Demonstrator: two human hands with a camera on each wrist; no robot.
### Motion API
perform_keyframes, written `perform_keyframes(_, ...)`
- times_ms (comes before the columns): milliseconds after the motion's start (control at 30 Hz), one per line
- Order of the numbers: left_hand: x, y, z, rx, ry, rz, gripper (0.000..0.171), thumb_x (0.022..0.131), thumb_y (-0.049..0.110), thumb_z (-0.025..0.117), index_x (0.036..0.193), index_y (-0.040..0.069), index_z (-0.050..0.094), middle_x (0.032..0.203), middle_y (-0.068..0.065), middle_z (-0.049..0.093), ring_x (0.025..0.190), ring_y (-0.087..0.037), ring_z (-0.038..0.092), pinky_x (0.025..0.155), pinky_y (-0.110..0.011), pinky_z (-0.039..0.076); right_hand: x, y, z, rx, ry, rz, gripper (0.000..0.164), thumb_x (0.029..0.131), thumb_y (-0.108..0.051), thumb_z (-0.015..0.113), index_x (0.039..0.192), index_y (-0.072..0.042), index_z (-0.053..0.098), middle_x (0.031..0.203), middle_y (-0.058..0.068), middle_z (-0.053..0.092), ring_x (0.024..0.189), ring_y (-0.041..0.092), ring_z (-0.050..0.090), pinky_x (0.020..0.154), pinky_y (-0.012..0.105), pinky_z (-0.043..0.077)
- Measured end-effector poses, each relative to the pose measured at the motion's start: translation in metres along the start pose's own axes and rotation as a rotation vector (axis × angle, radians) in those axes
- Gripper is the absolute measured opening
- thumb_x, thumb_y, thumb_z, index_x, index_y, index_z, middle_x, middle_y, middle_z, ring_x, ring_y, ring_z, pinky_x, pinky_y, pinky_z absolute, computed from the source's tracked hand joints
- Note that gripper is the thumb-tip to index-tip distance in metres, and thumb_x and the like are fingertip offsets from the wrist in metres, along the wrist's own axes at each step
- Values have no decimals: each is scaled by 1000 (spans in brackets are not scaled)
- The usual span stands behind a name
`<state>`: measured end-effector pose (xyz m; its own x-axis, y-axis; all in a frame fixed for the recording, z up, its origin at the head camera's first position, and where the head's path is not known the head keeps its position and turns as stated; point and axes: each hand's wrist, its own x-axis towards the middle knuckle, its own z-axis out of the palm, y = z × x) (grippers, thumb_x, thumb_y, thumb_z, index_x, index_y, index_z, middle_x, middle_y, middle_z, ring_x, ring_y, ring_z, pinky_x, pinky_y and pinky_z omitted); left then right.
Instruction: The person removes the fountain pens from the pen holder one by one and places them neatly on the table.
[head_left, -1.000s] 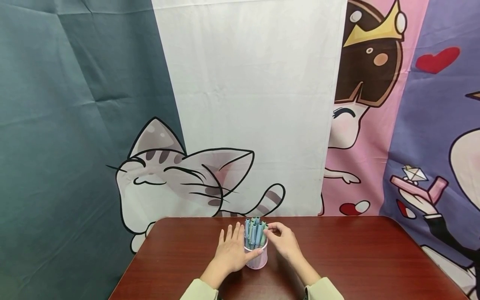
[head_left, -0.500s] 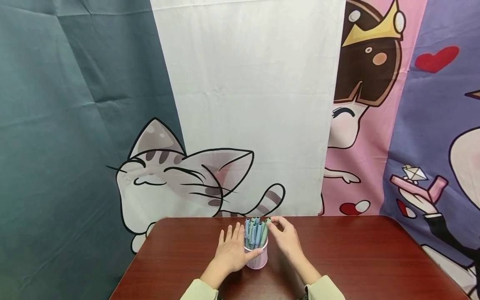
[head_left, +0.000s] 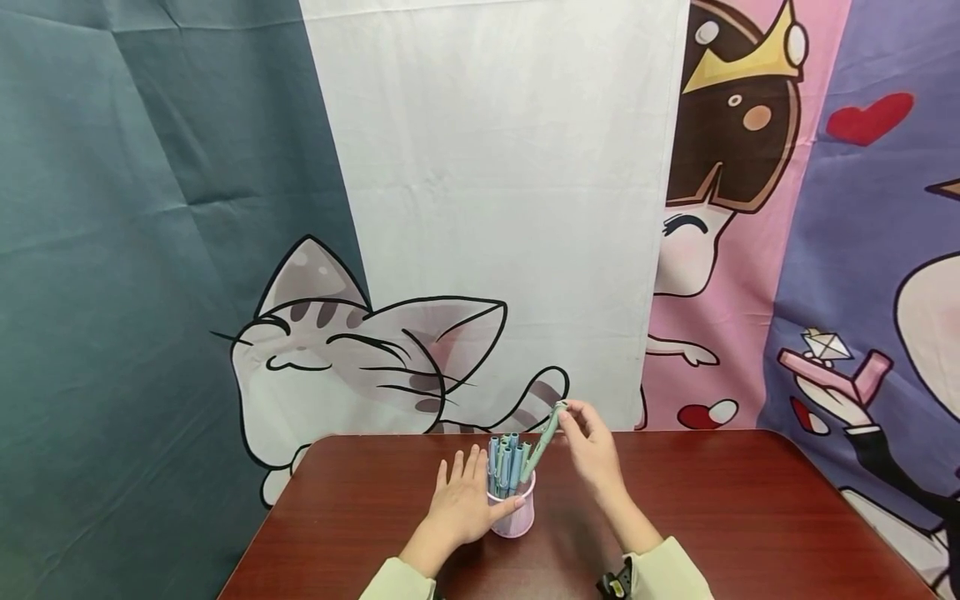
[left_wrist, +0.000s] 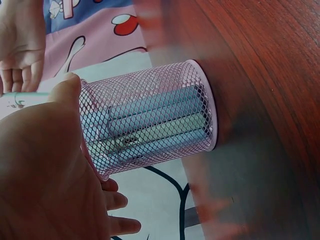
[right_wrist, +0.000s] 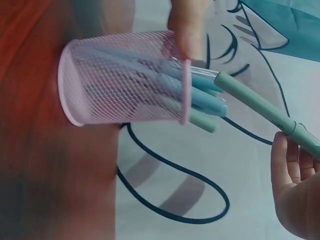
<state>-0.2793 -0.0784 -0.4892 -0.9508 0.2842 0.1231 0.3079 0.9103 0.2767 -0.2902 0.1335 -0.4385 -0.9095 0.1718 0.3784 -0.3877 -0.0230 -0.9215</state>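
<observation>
A pink mesh pen cup (head_left: 514, 523) stands upright on the table, with several blue and green pens (head_left: 504, 462) in it. My left hand (head_left: 459, 504) rests against the cup's left side, fingers spread and straight, thumb across the rim. In the left wrist view the thumb (left_wrist: 67, 90) touches the mesh cup (left_wrist: 150, 117). My right hand (head_left: 597, 458) pinches the upper end of a light green pen (head_left: 547, 433), tilted to the right above the cup. In the right wrist view this green pen (right_wrist: 255, 100) slants out past the rim, its lower end near the other pens.
The reddish-brown wooden table (head_left: 712, 508) has its far edge just behind the cup. A printed cloth (head_left: 510, 167) with a cartoon cat hangs behind it. A dark band (head_left: 617, 582) sits at the right wrist, by the pale sleeve.
My right hand has moved up and to the right, drawing the green pen upward from among the others. The left hand and the cup have stayed in place.
</observation>
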Motion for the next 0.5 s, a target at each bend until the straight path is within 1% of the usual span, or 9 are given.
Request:
perform_keyframes(100,0,0,1,-7,3,2,109,85,81,51,154,-1,36,161,-20,34,149,-45,28,119,-63,16,3,-4,-6,20,-12,0,25,104,-6,55,122,12,58,93,8,64,81,8,67,74,31,61)
perform_keyframes(167,0,0,1,-11,4,1,108,85,80,52,154,-1,36,161,-20,34,149,-45,28,119,-64,16,4,-5,-10,11,-19,11,25,104,-6,55,122,11,58,91,8,63,78,9,67,72,31,61)
perform_keyframes(333,1,0,1,-10,0,-2,108,85,81,51,154,-1,36,161,-20,34,149,-45,28,120,-63,16,3,-4,-20,-39,-48,73,26,102,-7,59,121,9,61,90,10,66,73,12,68,67,33,61)
perform_keyframes(500,1,0,0,-12,0,0,107,86,81,51,154,-1,36,160,-20,35,148,-45,29,119,-64,16,2,3,-30,-78,-93,132,27,100,-8,64,119,10,64,89,12,67,72,12,68,64,39,62)
